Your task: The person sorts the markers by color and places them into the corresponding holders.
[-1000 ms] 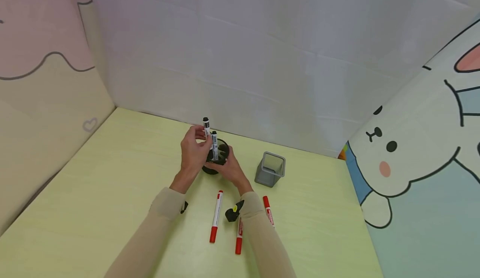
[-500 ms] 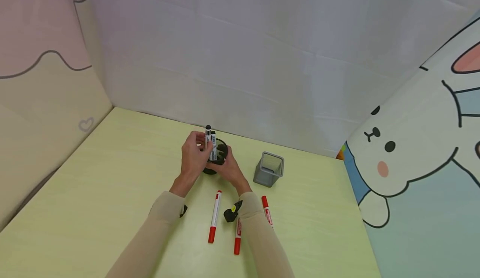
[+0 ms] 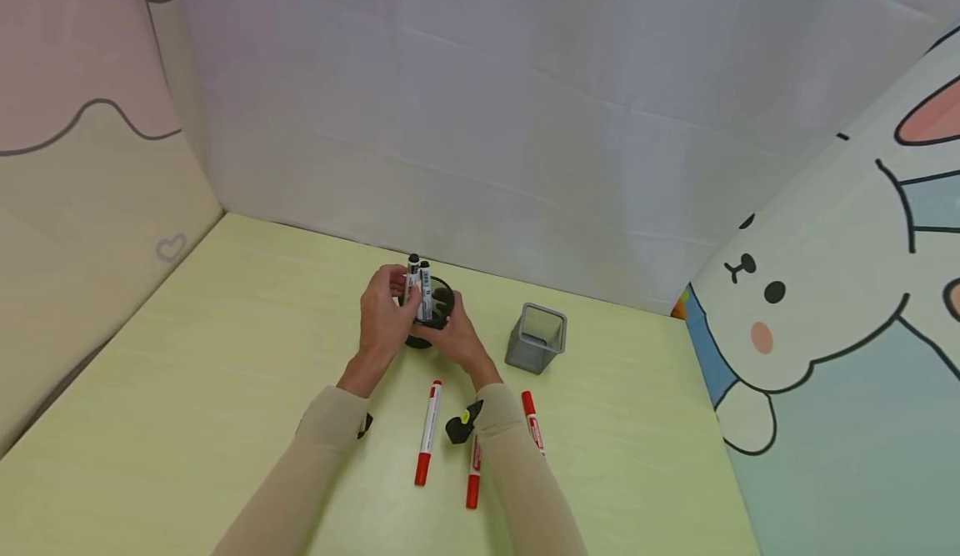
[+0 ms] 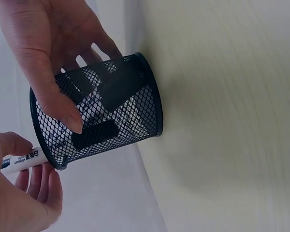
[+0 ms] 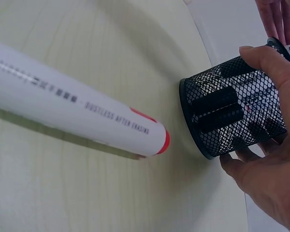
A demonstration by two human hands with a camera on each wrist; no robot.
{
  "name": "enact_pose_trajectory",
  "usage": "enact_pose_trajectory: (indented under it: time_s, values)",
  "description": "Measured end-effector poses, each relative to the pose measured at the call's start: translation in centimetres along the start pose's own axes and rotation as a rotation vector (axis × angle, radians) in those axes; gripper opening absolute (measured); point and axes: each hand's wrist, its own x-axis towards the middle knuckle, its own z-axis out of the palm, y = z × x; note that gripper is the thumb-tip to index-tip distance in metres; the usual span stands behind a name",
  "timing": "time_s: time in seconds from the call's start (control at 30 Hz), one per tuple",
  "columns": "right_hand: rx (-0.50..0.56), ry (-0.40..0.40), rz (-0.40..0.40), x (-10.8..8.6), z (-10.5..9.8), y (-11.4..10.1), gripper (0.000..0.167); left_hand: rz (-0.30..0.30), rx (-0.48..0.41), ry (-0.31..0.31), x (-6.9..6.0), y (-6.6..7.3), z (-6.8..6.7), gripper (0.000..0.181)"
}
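Note:
A round black mesh pen cup point(image 4: 135, 113) stands on the table, near its back edge in the head view. My right hand point(image 3: 459, 341) grips the cup around its side, the thumb point(image 4: 63, 108) lying across the mesh in the left wrist view. At the cup's mouth, my left hand point(image 3: 384, 310) pinches a white whiteboard marker point(image 4: 24, 162) with a black cap, its lower part inside the cup. Beside it a second black-capped marker point(image 3: 426, 293) leans in the cup. Dark marker ends point(image 5: 217, 108) show through the mesh.
A grey square mesh pen holder point(image 3: 534, 343) stands to the right of the cup. Nearer me lie three red-capped markers: one point(image 3: 428, 435) between my forearms, one point(image 3: 474, 477) partly under my right sleeve, one point(image 3: 532, 423) to its right. A white wall backs the table.
The black-capped marker in my left hand has sunk lower into the cup, the hand moving slightly down with it. My right hand keeps its grip on the cup.

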Motion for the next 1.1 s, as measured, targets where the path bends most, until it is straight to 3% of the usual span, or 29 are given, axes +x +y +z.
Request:
enact_pose_trajectory:
  time_s: [0.33, 0.7, 1.1]
  values:
    - [0.000, -0.011, -0.013, -0.4, -0.1, -0.5, 0.082, -0.010, 0.147, 0.045, -0.5, -0.4, 0.3, 0.027]
    - [-0.058, 0.005, 0.011, 0.0, 0.2, 0.3, 0.087, -0.125, 0.142, 0.043, -0.8, -0.8, 0.1, 0.030]
    - [0.014, -0.018, -0.017, 0.1, 0.2, 0.4, 0.087, -0.188, 0.103, 0.029, -0.5, -1.5, 0.0, 0.034]
